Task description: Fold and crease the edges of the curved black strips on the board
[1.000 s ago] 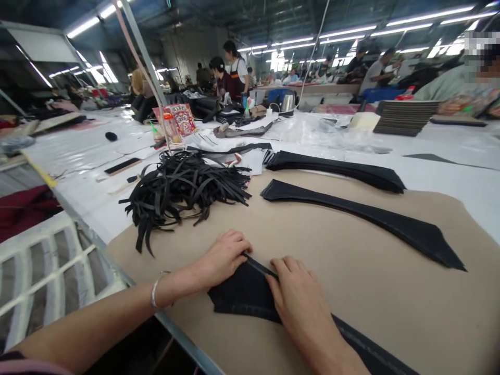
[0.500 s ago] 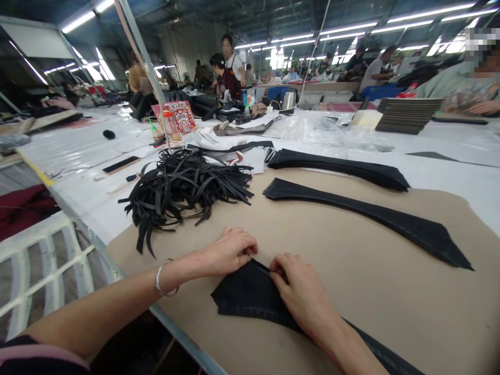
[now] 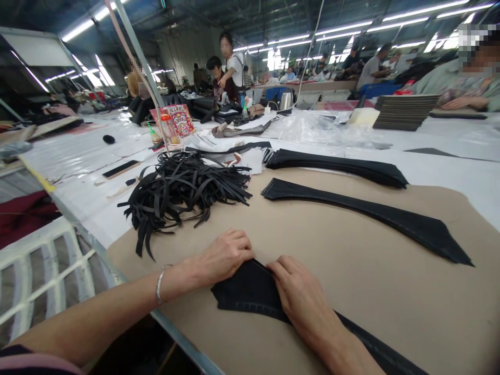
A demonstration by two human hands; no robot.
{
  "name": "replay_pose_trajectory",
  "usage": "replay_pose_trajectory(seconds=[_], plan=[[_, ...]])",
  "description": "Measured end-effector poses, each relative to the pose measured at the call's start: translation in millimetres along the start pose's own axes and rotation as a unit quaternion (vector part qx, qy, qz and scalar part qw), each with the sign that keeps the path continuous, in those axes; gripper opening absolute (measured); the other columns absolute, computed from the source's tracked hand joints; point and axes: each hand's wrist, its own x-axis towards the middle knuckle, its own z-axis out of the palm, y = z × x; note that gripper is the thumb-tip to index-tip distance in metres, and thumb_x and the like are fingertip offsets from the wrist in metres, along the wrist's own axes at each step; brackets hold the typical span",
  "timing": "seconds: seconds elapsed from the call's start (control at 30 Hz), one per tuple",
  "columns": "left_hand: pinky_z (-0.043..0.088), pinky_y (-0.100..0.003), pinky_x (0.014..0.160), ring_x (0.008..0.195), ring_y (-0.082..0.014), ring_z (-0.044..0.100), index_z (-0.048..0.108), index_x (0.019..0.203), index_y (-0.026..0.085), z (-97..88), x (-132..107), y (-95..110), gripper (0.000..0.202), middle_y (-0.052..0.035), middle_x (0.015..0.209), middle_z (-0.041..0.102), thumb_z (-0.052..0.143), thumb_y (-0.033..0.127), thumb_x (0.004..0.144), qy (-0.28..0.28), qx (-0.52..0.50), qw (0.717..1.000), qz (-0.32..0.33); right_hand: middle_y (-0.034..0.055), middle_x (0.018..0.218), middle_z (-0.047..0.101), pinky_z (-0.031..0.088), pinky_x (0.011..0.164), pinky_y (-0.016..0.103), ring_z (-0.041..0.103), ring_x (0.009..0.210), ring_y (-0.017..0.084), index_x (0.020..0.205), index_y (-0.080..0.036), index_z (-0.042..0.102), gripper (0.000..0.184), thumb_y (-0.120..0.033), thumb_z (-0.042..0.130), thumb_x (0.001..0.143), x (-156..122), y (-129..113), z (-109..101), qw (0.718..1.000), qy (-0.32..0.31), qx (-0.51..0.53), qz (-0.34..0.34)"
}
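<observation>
Tan sheeting (image 3: 375,276) lies under the black piece (image 3: 250,287), so press evenly along its upper edge, where your left hand (image 3: 228,255) and right hand (image 3: 299,286), fingers curled nearly closed, pinch it.

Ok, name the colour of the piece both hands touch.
The piece is black, seen in the head view.

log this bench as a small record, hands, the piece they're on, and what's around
left hand: fingers at far edge of black piece
left wrist: silvery bracelet
right hand: over the piece, fingers at same edge
surface under piece: beige sheet
beyond hands: pile of black strips, two long black stacks
</observation>
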Motion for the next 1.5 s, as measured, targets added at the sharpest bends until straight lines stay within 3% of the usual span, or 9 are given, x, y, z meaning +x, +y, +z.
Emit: replay_pose_trajectory(seconds=[0.2,0.33,0.53,0.67,0.73,0.83,0.97,1.2,1.5], plan=[[0.046,-0.032,0.078,0.086,-0.0187,0.055,0.063,0.099,0.011,4.5,-7,7,0.018,-0.0055,0.086,0.064,0.046,0.013,0.096,0.059,0.101,0.990,0.080,0.0060,0.089,0.057,0.039,0.072,0.036,0.048,0.080,0.023,0.100,-0.011,0.063,0.028,0.005,0.061,0.078,-8,2,13,0.985,0.099,-0.092,-0.103],[0.047,-0.032,0.080,0.089,-0.0182,0.057,0.060,0.108,0.008,6.4,-13,10,0.019,-0.0070,0.091,0.065,0.044,0.010,0.097,0.045,0.129,0.986,0.092,0.0076,0.092,0.057,0.038,0.071,0.037,0.047,0.080,0.023,0.104,-0.009,0.063,0.034,0.006,0.061,0.074,-11,0,17,0.980,0.103,-0.125,-0.115],[0.045,-0.035,0.094,0.110,-0.0190,0.053,0.056,0.123,0.018,0.3,-29,0,0.028,-0.0058,0.113,0.064,0.045,0.014,0.097,-0.006,0.065,0.998,0.009,0.0088,0.095,0.056,0.038,0.071,0.038,0.047,0.083,0.023,0.106,-0.007,0.062,0.034,0.004,0.061,0.073,-12,-3,16,0.977,0.085,-0.153,-0.122],[0.046,-0.042,0.095,0.111,-0.0229,0.052,0.065,0.105,0.017,-0.8,-32,4,0.035,-0.0088,0.113,0.062,0.037,0.003,0.092,0.120,0.045,0.984,-0.123,0.0083,0.095,0.055,0.039,0.069,0.039,0.046,0.082,0.024,0.101,-0.009,0.063,0.028,0.001,0.062,0.076,-11,-4,13,0.975,0.075,-0.166,-0.130],[0.048,-0.040,0.094,0.108,-0.0211,0.053,0.064,0.110,0.017,3.6,-27,16,0.040,-0.0094,0.112,0.061,0.033,0.001,0.091,0.147,0.023,0.981,-0.125,0.0071,0.093,0.055,0.039,0.069,0.039,0.046,0.081,0.023,0.101,-0.010,0.063,0.025,-0.001,0.063,0.078,-11,-5,13,0.974,0.072,-0.170,-0.132],[0.051,-0.034,0.091,0.099,-0.0179,0.057,0.057,0.121,0.017,13.6,-16,38,0.036,-0.0078,0.107,0.063,0.036,0.007,0.094,0.092,-0.060,0.991,-0.072,0.0064,0.091,0.054,0.038,0.070,0.040,0.046,0.080,0.024,0.104,-0.010,0.063,0.026,-0.003,0.066,0.079,-10,-6,12,0.972,0.066,-0.184,-0.127],[0.052,-0.036,0.088,0.094,-0.0194,0.058,0.057,0.121,0.015,21.2,-10,50,0.033,-0.0086,0.101,0.064,0.036,0.011,0.096,0.041,-0.113,0.989,-0.083,0.0058,0.092,0.055,0.038,0.073,0.038,0.046,0.082,0.023,0.109,-0.009,0.060,0.030,-0.003,0.068,0.080,-11,-1,5,0.974,0.066,-0.174,-0.126],[0.051,-0.037,0.084,0.094,-0.0202,0.054,0.058,0.126,0.024,17.0,-11,49,0.043,-0.0072,0.103,0.062,0.036,0.006,0.093,0.001,-0.078,0.994,-0.072,0.0024,0.084,0.054,0.036,0.072,0.034,0.045,0.076,0.021,0.090,-0.014,0.060,0.015,-0.004,0.067,0.083,-34,30,-18,0.980,0.060,-0.134,-0.136],[0.050,-0.041,0.085,0.100,-0.0233,0.053,0.057,0.128,0.025,22.0,-10,52,0.044,-0.0104,0.112,0.057,0.036,0.007,0.094,0.005,-0.004,0.999,-0.037,0.0032,0.090,0.054,0.035,0.072,0.034,0.047,0.081,0.020,0.101,-0.014,0.059,0.022,0.000,0.056,0.085,-61,40,-25,0.980,0.048,-0.146,-0.127]])
